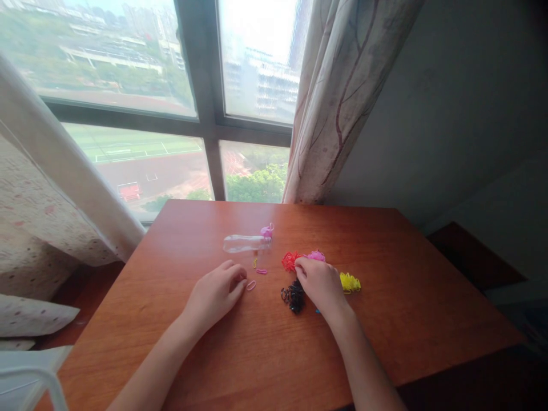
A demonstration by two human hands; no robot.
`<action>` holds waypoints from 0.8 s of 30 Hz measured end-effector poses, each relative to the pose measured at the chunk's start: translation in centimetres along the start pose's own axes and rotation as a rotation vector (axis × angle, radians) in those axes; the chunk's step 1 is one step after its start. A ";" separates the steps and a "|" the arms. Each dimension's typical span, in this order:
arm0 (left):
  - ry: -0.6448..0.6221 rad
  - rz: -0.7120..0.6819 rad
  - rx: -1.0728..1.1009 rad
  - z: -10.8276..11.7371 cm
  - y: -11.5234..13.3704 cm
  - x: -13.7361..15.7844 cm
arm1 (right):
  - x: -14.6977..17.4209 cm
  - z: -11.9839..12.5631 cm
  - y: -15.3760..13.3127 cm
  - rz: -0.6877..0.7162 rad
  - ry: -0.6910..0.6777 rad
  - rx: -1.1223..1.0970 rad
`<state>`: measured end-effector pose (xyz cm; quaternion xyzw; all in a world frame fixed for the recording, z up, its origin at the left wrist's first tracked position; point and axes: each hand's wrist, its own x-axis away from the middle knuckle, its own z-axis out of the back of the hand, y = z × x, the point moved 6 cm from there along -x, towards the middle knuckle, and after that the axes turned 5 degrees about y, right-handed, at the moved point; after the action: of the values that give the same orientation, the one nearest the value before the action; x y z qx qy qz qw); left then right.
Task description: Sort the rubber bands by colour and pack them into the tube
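My left hand [220, 288] rests on the table with its fingers curled in toward the thumb; what they hold, if anything, is hidden. Just off its fingertips lies a pale pink rubber band [251, 285]. A magenta band [261, 272] and a yellow band [255, 263] are a little farther off. My right hand [320, 281] is closed in a pinch beside a heap of red rubber bands [290, 261], and anything between the fingertips is too small to make out. Black bands [293, 297] sit below it, pink bands [317, 256] behind it, yellow bands [350, 282] to its right.
A clear plastic bottle [244, 244] lies on its side behind the loose bands, with a pink-purple piece [267, 230] at its neck. A blue bit [317, 311] shows by my right wrist. The wooden table [240, 365] meets a window and curtains [325, 114].
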<state>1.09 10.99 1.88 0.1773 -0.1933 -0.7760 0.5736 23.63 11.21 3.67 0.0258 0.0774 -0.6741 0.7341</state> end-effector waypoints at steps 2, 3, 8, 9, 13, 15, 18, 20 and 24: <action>0.003 0.000 0.002 0.0 0.0 0.0 | 0.0 0.1 0.1 -0.003 0.007 -0.004; 0.005 0.001 0.002 0.1 0.0 0.0 | 0.0 0.1 0.1 -0.005 0.010 -0.005; 0.004 -0.009 0.007 0.1 0.1 0.0 | 0.0 0.3 0.2 -0.013 0.018 -0.021; 0.004 -0.012 0.012 0.1 0.1 0.0 | 0.0 0.4 0.2 -0.017 0.018 -0.026; 0.003 -0.016 0.024 0.1 0.1 0.0 | 0.4 0.9 0.0 -0.020 0.045 -0.063; 0.003 -0.021 0.027 0.1 0.1 0.1 | 0.9 1.2 -0.6 -0.002 0.072 -0.106; 0.005 -0.029 0.028 0.2 0.1 0.2 | 2.0 1.4 -2.1 0.049 0.099 -0.201; 0.006 -0.031 0.027 0.2 0.1 0.1 | 3.1 1.2 -3.5 0.087 0.099 -0.270; -0.003 -0.051 0.022 0.2 0.5 0.1 | 5.6 0.0 -5.9 0.144 0.080 -0.359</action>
<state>1.39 10.76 2.28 0.1873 -0.1981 -0.7885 0.5514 18.19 5.20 3.19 -0.0732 0.2233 -0.5936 0.7697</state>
